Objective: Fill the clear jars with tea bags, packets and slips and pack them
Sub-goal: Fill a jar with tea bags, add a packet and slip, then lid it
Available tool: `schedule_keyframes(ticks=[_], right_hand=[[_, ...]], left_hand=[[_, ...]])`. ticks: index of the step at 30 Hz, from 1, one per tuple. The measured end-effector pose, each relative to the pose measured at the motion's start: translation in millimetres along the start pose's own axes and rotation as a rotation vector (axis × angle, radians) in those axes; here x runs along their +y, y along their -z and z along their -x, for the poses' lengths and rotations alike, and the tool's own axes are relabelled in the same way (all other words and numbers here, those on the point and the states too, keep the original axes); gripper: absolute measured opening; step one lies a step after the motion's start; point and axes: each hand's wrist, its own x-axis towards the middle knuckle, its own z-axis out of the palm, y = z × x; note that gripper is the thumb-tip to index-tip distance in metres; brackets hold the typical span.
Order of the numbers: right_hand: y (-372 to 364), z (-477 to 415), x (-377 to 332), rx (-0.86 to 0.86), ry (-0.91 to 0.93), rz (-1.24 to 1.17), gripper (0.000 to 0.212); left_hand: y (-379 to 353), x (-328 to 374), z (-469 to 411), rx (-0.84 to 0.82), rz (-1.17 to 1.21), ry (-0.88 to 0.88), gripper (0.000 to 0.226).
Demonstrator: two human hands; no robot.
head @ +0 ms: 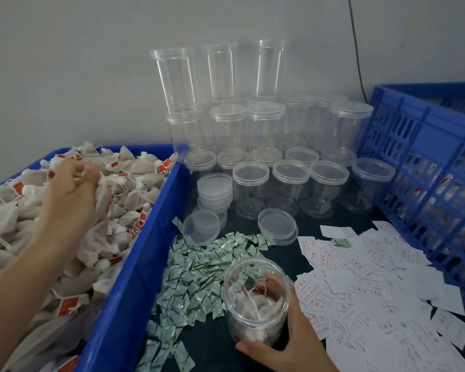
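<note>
1. Reaching into the blue bin (134,277) on our left, we are closing our left hand (73,194) around a bunch of tea bags (100,208); the fingers are curled into the pile and gripping the white mesh, with more bags hanging below the palm.
2. We are holding an open clear jar (257,302) in our right hand (287,342) near the front of the dark table (220,353); the thumb is lying across the jar's lower front and the fingers are wrapping around its far side; the jar is tilting a little toward us and is already holding several tea bags with strings.
3. We are seeing the bin heaped with tea bags carrying red tags (19,187); the heap is rising to the bin's rim.
4. We are seeing a spread of small green and white packets (199,269) lying on the table between the bin and the held jar; white slips (365,280) printed in red are lying scattered to the right of the jar.
5. We are seeing empty lidded jars (290,189) standing in rows behind the packets, some stacked against the wall; loose lids (215,189) are lying stacked just in front of them.
6. We are seeing a blue slotted crate (427,167) standing at the right edge of the table, beside the slips.
</note>
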Motion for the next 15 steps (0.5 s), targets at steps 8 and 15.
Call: schedule_keyframes(ticks=[8, 15], right_hand=[[1.0, 0.2, -1.3, -0.002, 0.000, -0.001, 0.107], [0.7, -0.3, -2.0, -0.003, 0.000, -0.003, 0.106]], left_hand=[[11.8, 8.4, -3.9, -0.383, -0.099, 0.183, 0.073], [14.1, -12.7, -4.1, -0.313, -0.131, 0.216, 0.027]])
